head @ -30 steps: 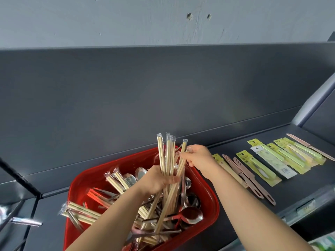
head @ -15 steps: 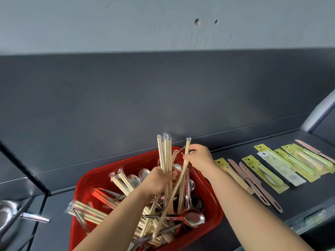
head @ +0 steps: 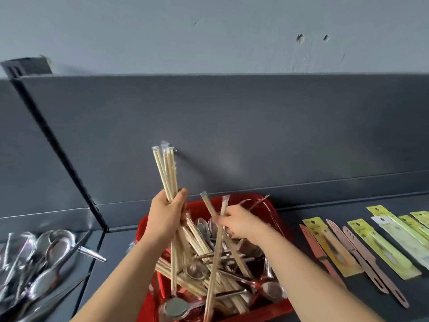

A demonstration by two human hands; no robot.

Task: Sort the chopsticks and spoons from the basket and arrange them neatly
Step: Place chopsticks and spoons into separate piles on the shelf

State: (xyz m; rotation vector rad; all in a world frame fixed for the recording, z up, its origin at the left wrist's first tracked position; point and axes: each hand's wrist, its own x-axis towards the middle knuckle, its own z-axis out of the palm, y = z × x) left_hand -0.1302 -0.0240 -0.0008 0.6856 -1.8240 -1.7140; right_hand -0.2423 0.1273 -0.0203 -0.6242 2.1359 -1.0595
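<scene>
Centrally, red basket (head: 199, 205) of chopsticks (head: 197, 238), spoons (head: 173, 307), left fingers (head: 181, 199), right fingers (head: 224, 220) gripping chopsticks.

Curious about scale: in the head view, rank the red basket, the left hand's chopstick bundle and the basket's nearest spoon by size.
Largest: red basket
Then: chopstick bundle in the left hand
Smallest: nearest spoon

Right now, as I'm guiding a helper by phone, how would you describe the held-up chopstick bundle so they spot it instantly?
Find the red basket on the dark shelf. Above its left rim the left hand grips a bundle of wrapped chopsticks. It stands as a thick upright bunch, unlike the two sticks the right hand pinches or those lying loose in the basket.
</scene>
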